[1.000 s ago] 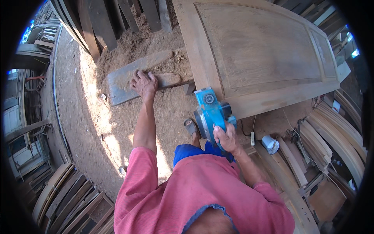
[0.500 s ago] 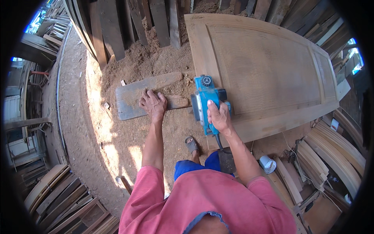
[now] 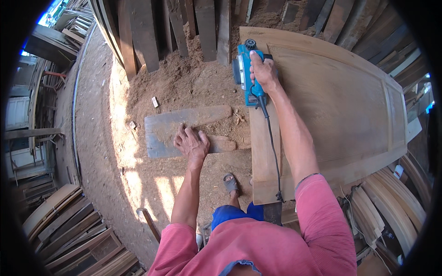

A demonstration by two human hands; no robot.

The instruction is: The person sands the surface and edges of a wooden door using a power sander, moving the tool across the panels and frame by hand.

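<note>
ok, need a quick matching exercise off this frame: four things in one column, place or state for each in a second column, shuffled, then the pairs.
Column 1
1. blue power planer
2. left hand
3. black cord
4. sandal

Column 2
A. spread flat on a grey plank on the ground
B. on a foot in the sawdust below the plank
C. gripped by the right hand at the far end of the wooden door's edge
D. trails back along the door's near edge toward the person

Pairs: 1-C, 2-A, 3-D, 4-B
</note>
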